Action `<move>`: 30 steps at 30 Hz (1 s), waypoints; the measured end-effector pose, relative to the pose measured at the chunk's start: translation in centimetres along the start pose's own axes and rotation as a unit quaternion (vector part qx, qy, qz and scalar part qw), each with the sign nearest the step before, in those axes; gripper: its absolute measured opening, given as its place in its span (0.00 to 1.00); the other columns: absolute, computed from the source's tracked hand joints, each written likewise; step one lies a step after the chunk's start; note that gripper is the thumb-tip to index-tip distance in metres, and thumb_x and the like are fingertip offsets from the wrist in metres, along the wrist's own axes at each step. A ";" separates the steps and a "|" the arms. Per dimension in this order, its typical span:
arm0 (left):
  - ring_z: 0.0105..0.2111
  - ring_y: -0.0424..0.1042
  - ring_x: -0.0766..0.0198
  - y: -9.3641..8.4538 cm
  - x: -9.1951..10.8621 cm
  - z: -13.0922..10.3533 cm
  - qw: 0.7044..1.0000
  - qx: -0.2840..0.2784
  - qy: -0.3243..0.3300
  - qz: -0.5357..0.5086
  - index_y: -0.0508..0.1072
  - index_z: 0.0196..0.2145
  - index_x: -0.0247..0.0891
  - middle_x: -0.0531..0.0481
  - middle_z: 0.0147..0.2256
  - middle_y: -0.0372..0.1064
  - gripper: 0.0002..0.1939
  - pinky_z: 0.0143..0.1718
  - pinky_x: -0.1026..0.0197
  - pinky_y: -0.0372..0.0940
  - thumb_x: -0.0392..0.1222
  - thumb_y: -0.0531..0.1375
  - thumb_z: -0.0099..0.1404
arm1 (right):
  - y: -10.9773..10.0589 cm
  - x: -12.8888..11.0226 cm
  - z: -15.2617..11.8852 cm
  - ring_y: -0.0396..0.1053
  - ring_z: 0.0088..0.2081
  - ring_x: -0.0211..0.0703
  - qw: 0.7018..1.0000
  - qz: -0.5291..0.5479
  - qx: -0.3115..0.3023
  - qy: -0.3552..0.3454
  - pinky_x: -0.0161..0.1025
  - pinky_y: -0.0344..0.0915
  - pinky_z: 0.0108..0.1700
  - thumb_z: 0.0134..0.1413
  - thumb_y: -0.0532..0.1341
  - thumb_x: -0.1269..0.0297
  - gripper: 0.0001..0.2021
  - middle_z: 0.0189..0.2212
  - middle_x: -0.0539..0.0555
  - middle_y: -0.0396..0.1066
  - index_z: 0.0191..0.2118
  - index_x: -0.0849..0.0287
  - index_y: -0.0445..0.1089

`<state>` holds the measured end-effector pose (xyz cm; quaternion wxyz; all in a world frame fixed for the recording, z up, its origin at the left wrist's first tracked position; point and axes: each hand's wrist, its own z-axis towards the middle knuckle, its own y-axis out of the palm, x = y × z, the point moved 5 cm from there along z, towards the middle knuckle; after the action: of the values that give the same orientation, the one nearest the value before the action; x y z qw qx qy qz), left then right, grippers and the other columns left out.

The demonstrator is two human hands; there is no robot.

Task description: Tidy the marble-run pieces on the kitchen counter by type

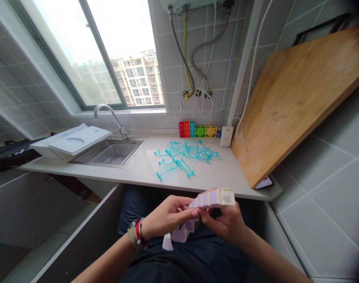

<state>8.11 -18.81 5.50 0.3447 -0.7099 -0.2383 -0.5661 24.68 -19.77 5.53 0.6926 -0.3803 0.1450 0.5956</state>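
A jointed toy of lilac and cream segments (207, 199) is held above my lap, just in front of the counter edge. My left hand (169, 216) pinches it at its middle, thumb on top. My right hand (226, 220) is closed round its thicker end, which has a cream block at the tip. Below my left hand the rest of the segments hang down in a bent chain, partly hidden behind the fingers. Both thumbs nearly meet at the toy's middle.
Several clear turquoise plastic pieces (179, 162) lie scattered on the counter (138, 173). Behind them stand coloured blocks (199, 131) and a white box (226, 136). A sink (111, 153) with white panels is at left; a large wooden board (303, 98) leans at right.
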 end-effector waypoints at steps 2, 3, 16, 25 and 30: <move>0.24 0.57 0.70 0.1 -0.2 0.0 0.998 -0.043 -0.014 -0.034 0.78 0.41 0.29 0.52 0.26 0.64 0.25 0.26 0.67 0.53 0.59 0.60 0.68 | -0.1 -0.4 0.0 0.73 0.29 0.40 0.999 -0.014 0.001 -0.038 0.35 0.71 0.31 0.56 0.67 0.70 0.06 0.34 0.52 0.75 0.40 0.55 0.74; 0.25 0.58 0.70 0.1 -0.2 0.0 0.999 -0.039 -0.004 -0.032 0.77 0.39 0.29 0.52 0.26 0.64 0.25 0.27 0.66 0.54 0.59 0.61 0.68 | -0.2 -0.4 -0.1 0.73 0.28 0.39 0.999 -0.022 0.003 -0.044 0.35 0.70 0.30 0.55 0.67 0.69 0.05 0.32 0.52 0.75 0.38 0.55 0.74; 0.39 0.73 0.63 0.0 1.2 -0.3 0.950 0.142 0.119 0.252 0.80 0.43 0.41 0.48 0.41 0.74 0.06 0.43 0.63 0.67 0.39 0.64 0.68 | 1.7 3.1 -0.2 0.63 0.18 0.33 0.909 0.265 -0.052 0.317 0.30 0.62 0.18 0.56 0.67 0.54 0.13 0.22 0.48 0.71 0.32 0.61 0.73; 0.38 0.74 0.60 -0.9 0.5 0.0 0.968 0.086 0.125 0.202 0.81 0.44 0.37 0.46 0.40 0.77 0.16 0.43 0.62 0.67 0.46 0.71 0.61 | 1.0 2.8 0.0 0.66 0.21 0.34 0.904 0.257 -0.142 0.312 0.30 0.62 0.22 0.56 0.68 0.56 0.13 0.25 0.52 0.76 0.35 0.63 0.78; 0.37 0.74 0.61 -1.0 0.5 0.1 0.992 -0.023 0.055 0.111 0.81 0.48 0.34 0.48 0.38 0.79 0.18 0.40 0.65 0.65 0.46 0.69 0.63 | 0.9 2.3 0.1 0.66 0.22 0.35 0.900 0.283 -0.166 0.287 0.30 0.64 0.21 0.55 0.69 0.53 0.15 0.27 0.53 0.76 0.36 0.62 0.78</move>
<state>7.58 -18.12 6.18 0.4021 -0.7072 -0.1255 -0.5679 24.37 -18.08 3.74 0.3504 -0.5872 0.3380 0.6466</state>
